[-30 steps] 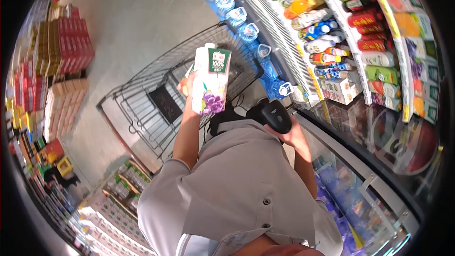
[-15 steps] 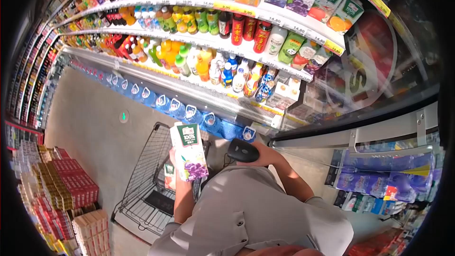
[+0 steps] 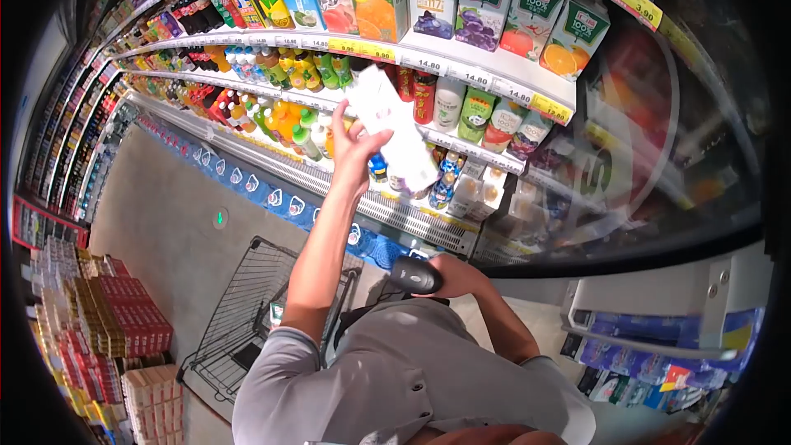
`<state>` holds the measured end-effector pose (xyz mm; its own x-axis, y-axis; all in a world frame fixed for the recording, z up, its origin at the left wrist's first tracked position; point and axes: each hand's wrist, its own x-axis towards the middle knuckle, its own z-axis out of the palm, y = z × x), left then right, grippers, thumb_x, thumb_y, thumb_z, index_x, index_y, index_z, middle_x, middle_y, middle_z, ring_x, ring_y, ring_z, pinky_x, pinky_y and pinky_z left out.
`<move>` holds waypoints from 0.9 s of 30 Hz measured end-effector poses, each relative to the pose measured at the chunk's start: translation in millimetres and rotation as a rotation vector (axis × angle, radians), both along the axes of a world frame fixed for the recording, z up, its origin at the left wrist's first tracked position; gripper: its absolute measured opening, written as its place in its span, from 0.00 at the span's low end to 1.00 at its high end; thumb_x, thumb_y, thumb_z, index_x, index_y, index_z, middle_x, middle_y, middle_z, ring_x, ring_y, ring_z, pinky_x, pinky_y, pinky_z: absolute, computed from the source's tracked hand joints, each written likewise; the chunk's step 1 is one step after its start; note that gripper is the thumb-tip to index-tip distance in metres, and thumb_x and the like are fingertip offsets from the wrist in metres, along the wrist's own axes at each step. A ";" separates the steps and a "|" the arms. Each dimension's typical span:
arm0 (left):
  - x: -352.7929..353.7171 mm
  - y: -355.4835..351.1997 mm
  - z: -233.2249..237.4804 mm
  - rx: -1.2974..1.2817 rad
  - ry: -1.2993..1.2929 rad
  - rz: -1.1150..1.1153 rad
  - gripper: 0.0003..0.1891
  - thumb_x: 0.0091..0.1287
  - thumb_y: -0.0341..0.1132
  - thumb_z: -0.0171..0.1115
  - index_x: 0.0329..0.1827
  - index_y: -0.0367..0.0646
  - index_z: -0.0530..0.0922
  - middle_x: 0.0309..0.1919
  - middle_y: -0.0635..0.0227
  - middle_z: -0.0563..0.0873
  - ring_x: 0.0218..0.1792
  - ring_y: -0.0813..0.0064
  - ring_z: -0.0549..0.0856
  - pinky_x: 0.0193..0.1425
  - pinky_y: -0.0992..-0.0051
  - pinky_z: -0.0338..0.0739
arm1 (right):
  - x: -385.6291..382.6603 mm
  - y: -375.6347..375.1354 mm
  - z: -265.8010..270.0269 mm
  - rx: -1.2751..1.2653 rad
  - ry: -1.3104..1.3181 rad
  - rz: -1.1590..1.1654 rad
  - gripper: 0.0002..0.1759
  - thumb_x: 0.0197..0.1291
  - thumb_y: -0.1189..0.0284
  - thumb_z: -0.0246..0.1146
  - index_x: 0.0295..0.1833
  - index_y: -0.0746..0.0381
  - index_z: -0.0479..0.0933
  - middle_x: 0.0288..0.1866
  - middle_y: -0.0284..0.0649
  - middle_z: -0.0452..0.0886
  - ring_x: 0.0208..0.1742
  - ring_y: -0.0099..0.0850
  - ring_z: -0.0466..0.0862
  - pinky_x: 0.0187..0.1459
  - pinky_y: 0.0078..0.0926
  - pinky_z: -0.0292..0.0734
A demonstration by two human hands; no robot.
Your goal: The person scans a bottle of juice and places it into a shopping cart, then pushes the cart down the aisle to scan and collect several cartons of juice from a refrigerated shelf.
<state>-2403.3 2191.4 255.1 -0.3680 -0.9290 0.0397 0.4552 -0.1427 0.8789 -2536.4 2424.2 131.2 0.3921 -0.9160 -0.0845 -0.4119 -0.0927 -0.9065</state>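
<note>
Pinching a white carton (image 3: 399, 138) in the left hand (image 3: 354, 148) before drink shelves (image 3: 451, 71); clasping a black device (image 3: 416, 275) in the right hand (image 3: 451, 277).

Grey short-sleeved shirt (image 3: 375, 371), dark buttons (image 3: 418, 386)

The left grip (image 3: 354, 151) held a white rectangular carton (image 3: 402, 142) before long white drink shelves (image 3: 452, 71), the right grip (image 3: 452, 277) a rounded black plastic device (image 3: 415, 276).

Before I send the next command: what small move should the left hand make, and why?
Perhaps ease the white carton slightly upward: the left hand holds it in front of the bottles, and other cartons stand on the shelf above.
</note>
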 end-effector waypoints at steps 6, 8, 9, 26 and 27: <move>-101.2 -46.6 58.2 -0.227 0.182 -0.039 0.35 0.54 0.20 0.77 0.63 0.33 0.66 0.53 0.56 0.84 0.53 0.66 0.88 0.59 0.68 0.84 | -13.7 -28.9 24.9 -0.006 0.099 0.193 0.21 0.48 0.57 0.75 0.43 0.59 0.83 0.37 0.50 0.87 0.43 0.51 0.87 0.44 0.46 0.80; -136.4 -52.0 69.7 -0.340 0.201 0.099 0.38 0.53 0.21 0.79 0.63 0.33 0.63 0.54 0.54 0.82 0.53 0.65 0.87 0.59 0.68 0.84 | -17.1 -41.2 23.8 0.029 0.191 0.287 0.20 0.49 0.58 0.73 0.44 0.58 0.83 0.38 0.50 0.87 0.44 0.52 0.87 0.45 0.48 0.80; -146.5 -53.4 76.3 -0.385 0.126 0.124 0.41 0.52 0.23 0.81 0.63 0.34 0.60 0.55 0.53 0.81 0.53 0.65 0.87 0.58 0.68 0.84 | -16.0 -42.9 23.2 -0.003 0.210 0.283 0.19 0.50 0.60 0.72 0.45 0.58 0.82 0.38 0.50 0.87 0.45 0.52 0.87 0.45 0.49 0.80; -243.9 -69.9 62.7 -0.773 -0.487 0.559 0.53 0.48 0.47 0.85 0.69 0.26 0.60 0.58 0.43 0.77 0.60 0.51 0.79 0.65 0.60 0.73 | -45.6 -53.4 5.1 0.030 0.178 0.255 0.20 0.48 0.63 0.72 0.47 0.59 0.81 0.42 0.50 0.87 0.47 0.53 0.86 0.47 0.48 0.81; -248.6 -73.6 61.3 -0.825 -0.543 0.616 0.55 0.48 0.49 0.84 0.69 0.24 0.60 0.57 0.42 0.77 0.59 0.47 0.79 0.63 0.57 0.74 | -45.5 -53.0 4.0 0.026 0.165 0.236 0.20 0.48 0.64 0.72 0.47 0.59 0.81 0.41 0.50 0.87 0.47 0.53 0.86 0.46 0.48 0.81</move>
